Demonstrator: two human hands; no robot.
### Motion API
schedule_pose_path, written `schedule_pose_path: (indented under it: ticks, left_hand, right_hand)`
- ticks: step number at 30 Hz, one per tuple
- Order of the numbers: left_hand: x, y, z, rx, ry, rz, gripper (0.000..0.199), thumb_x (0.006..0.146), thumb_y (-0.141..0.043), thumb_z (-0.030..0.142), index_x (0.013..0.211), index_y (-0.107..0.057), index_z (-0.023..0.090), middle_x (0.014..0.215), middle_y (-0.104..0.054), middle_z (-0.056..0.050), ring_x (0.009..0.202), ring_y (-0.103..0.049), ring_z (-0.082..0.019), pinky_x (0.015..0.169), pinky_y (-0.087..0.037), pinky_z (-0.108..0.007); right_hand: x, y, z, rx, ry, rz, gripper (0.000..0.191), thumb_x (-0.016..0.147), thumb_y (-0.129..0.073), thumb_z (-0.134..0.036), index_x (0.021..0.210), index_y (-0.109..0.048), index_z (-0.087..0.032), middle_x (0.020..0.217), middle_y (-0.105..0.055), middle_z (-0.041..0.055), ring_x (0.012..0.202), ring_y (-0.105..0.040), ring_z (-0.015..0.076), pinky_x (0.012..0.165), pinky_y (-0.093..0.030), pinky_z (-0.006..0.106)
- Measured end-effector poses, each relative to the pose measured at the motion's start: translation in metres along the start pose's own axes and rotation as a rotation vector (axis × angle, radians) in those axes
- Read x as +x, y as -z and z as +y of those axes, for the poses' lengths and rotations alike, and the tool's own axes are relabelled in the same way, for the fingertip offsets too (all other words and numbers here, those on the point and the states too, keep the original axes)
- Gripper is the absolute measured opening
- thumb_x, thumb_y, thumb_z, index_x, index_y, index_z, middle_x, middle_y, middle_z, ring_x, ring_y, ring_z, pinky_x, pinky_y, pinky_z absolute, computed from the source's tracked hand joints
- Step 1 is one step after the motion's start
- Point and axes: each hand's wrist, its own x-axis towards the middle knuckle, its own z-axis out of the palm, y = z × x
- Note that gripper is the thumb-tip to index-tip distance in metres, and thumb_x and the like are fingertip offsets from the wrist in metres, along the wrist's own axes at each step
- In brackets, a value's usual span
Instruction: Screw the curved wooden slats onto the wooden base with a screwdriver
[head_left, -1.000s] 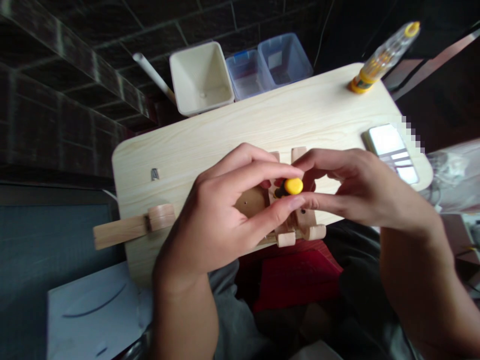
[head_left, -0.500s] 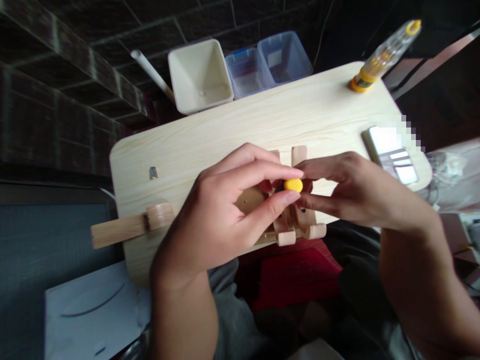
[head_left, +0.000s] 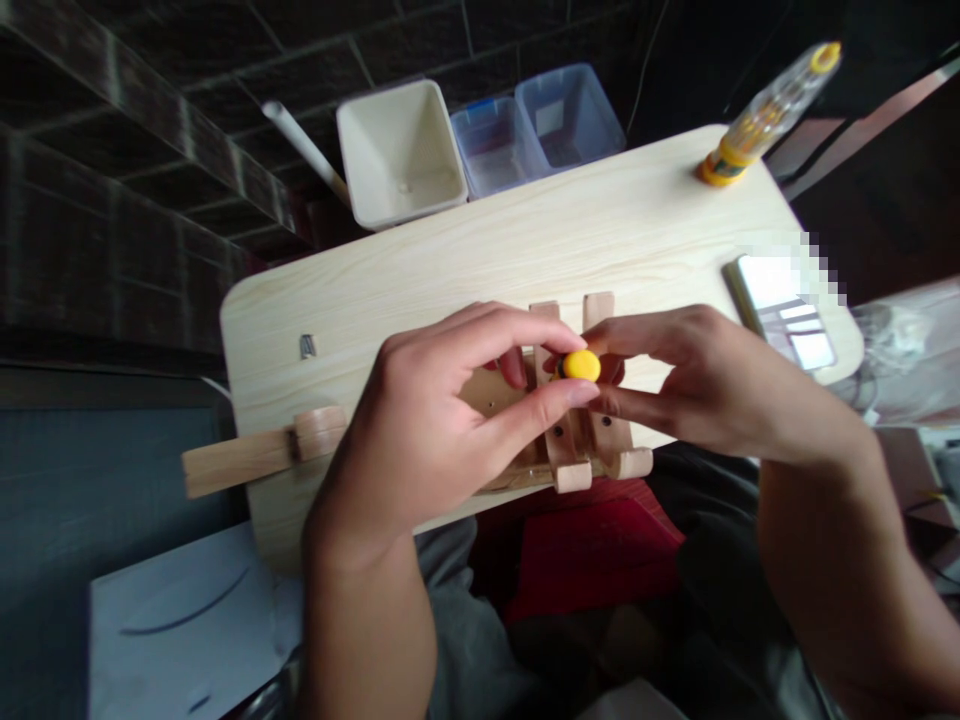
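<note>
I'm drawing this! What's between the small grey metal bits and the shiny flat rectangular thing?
The head view shows the left hand, long brown wooden strips, a rounded yellow knob and the right hand.

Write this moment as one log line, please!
left hand: thumb and finger on yellow-capped tool | right hand: close beside it, grip unclear | wooden pieces: beneath both hands | small metal pieces: on table
</note>
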Motion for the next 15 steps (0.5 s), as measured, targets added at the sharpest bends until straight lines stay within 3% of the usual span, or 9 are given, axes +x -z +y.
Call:
schedule_pose_path:
  ticks: [9, 15]
  left_hand:
    - [-0.0016, 0.0011, -0.0008, -0.081, -0.023, -0.052, 0.017, 0.098, -0.075, 0.024, 0.115, -0.079, 0.023, 0.113, -0.078, -0.005, 0.094, -0.074, -0.016, 0.087, -0.062, -0.029]
    - [-0.0020, -0.0020, -0.0038, -0.086, -0.024, -0.007, 0.021, 0.092, -0.083, 0.035, 0.110, -0.079, 0.025, 0.104, -0.080, -0.003, 0.089, -0.074, -0.017, 0.084, -0.062, -0.031]
  right_hand:
    - [-0.0002, 0.0008, 0.0006, 0.023, 0.037, -0.008, 0.014, 0.098, -0.072, -0.028, 0.111, -0.075, -0.023, 0.092, -0.076, -0.0008, 0.077, -0.068, 0.0150, 0.071, -0.051, 0.029]
    - [0.0020, -0.0019, -0.0001, 0.045, 0.027, -0.015, 0.011, 0.097, -0.074, -0.028, 0.105, -0.071, -0.023, 0.089, -0.072, -0.0010, 0.077, -0.065, 0.0157, 0.070, -0.050, 0.030]
